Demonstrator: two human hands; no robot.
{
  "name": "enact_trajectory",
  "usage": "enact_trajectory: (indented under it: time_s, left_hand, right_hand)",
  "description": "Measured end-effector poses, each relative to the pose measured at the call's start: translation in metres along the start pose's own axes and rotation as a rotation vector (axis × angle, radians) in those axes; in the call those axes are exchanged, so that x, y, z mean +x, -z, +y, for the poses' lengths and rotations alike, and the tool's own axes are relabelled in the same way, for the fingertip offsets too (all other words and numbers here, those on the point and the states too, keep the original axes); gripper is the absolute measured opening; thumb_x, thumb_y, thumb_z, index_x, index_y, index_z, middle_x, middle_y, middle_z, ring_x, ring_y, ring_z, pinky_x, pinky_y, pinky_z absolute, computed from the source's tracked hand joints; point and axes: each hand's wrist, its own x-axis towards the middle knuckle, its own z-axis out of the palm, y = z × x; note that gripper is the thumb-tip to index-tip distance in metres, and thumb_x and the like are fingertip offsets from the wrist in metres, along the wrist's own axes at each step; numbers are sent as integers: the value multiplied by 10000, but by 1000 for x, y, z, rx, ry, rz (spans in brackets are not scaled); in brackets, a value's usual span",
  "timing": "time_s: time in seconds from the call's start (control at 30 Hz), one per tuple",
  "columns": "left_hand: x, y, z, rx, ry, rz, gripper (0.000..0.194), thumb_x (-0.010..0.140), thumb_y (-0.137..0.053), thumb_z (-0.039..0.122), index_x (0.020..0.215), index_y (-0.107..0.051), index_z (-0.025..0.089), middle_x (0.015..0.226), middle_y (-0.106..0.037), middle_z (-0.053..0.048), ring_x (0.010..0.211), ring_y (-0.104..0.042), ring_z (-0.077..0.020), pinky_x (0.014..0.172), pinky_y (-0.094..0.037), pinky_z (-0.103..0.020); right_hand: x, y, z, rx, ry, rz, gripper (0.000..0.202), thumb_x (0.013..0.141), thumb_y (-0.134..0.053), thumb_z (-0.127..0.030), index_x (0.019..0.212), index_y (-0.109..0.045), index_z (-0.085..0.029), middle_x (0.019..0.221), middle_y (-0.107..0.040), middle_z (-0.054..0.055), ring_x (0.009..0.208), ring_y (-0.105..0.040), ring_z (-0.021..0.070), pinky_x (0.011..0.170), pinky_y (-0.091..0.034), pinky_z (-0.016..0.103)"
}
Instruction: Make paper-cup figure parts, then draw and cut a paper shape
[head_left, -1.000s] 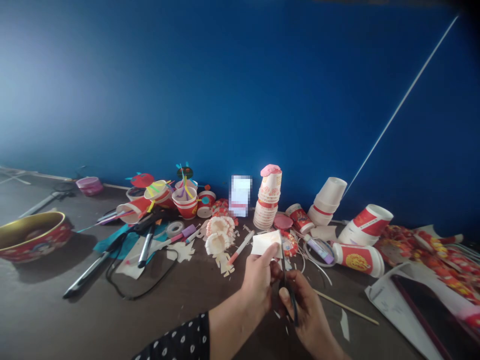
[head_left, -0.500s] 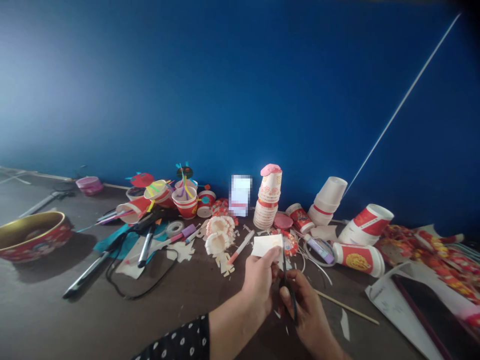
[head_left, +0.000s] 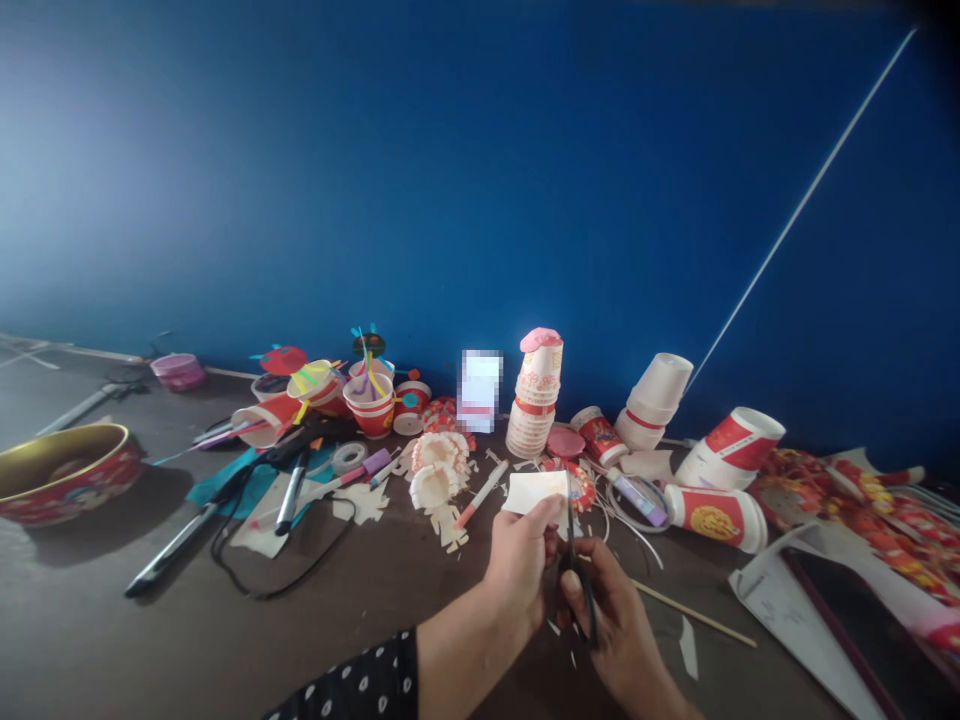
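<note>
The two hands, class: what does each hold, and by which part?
Left hand: white paper, by its lower right corner. Right hand: black scissors, by the handles.

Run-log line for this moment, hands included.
left hand: holds white paper; right hand: holds scissors, blades at paper's right edge; wooden stick: on table

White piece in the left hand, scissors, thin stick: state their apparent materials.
White piece: probably matte paper or card, being thin and flat. Scissors: black handles look like plastic; slim, dark blades presumably metal. Thin stick: likely unpainted wood, pale tan.
</note>
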Motion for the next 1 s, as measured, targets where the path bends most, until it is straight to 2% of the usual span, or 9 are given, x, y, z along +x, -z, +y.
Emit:
enact_trajectory:
  time_s: [0.23, 0.47, 0.63, 1.0]
  left_hand:
    - [-1, -1, 3, 7, -51, 20, 327, 606, -645, 360, 529, -380, 185, 384, -321, 79, 339, -298, -54, 348, -260, -193]
    - [-2, -1, 5, 14, -95, 22, 305, 597, -648, 338, 541, -393, 179, 403, -342, 74, 364, -316, -54, 380, -279, -192]
    - [-1, -1, 4, 28, -98, 28, 309, 589, -652, 349, 546, -397, 179, 413, -362, 67, 369, -336, -60, 382, -279, -194]
    - [-4, -2, 7, 30, -101, 33, 308, 586, -651, 324, 530, -385, 179, 414, -362, 69, 375, -331, -53, 396, -287, -194]
  right_hand:
    - [2, -2, -5, -25, 7, 13, 266, 771, -540, -461, 840, -484, -211, 550, -456, -57, 453, -430, 79, 418, -380, 171]
    - [0, 0, 2, 4, -12, 31, 257, 770, -547, -452, 858, -487, -219, 544, -436, -64, 448, -425, 74, 413, -383, 166]
    - [0, 0, 0, -47, 7, 38, 253, 779, -534, -454, 851, -490, -216, 524, -463, -56, 447, -436, 82, 405, -380, 165]
    - [1, -1, 2, -43, 3, 22, 255, 800, -507, -446, 877, -456, -208, 518, -420, -77, 404, -395, 68, 389, -368, 178]
